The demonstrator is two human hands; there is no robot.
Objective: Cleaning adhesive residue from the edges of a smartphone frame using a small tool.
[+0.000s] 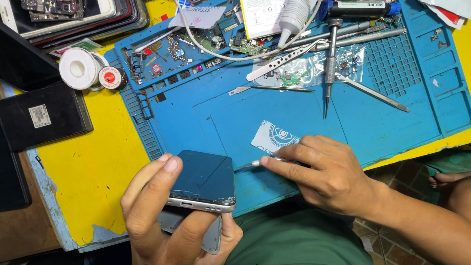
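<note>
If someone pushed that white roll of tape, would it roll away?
The tape roll probably wouldn't roll: it seems to lie flat on its side, so it would likely slide. A smaller red-and-white roll touches it and might get nudged along. It looks light.

A single head-worn camera looks steeply down from above the person's lap, close over the near edge of a yellow table (94, 163). The blue mat (303, 114) fills the centre of the view, both hands enter from the bottom, and the floor (396, 249) shows at lower right.
</note>
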